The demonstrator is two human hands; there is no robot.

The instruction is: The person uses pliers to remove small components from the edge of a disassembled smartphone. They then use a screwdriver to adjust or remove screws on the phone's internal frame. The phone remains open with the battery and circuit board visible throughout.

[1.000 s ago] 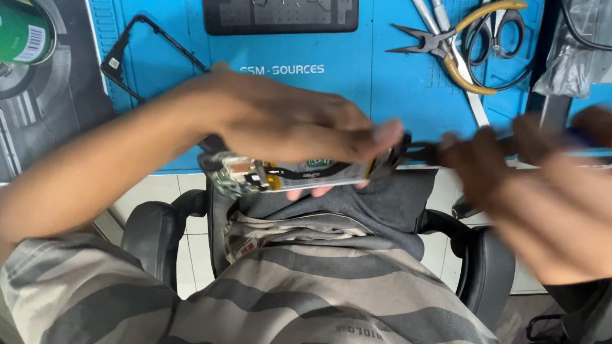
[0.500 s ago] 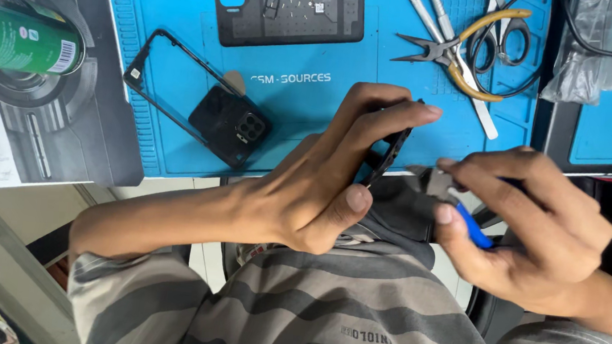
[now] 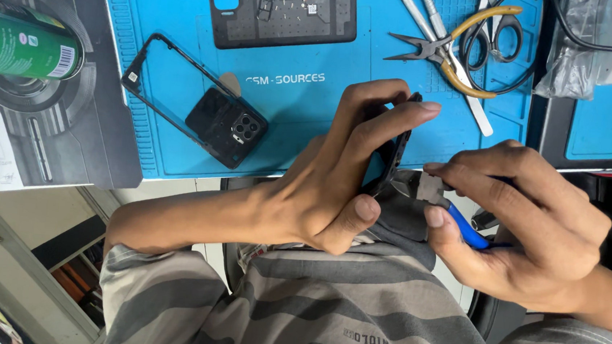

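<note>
Above blue repair mat [image 3: 188, 10] (tools scattered), left hand [image 3: 342, 175] grips phone [image 3: 395, 153] edgewise; right hand [image 3: 521, 218] holds blue-handled pliers [image 3: 438, 201] against it.

I saw the phone [image 3: 393, 157] standing nearly edge-on to me, a thin black slab tilted a little from upright, its top end near the blue mat's front edge and its lower end down by my chest. Only its dark rim and a sliver of one face showed; the rest was hidden, so I could not tell which face was turned where. The pliers [image 3: 435, 198] lay just to its right, short grey metal nose pointing left and touching the phone's lower edge, blue handles running back and down to the right, mostly covered.
</note>
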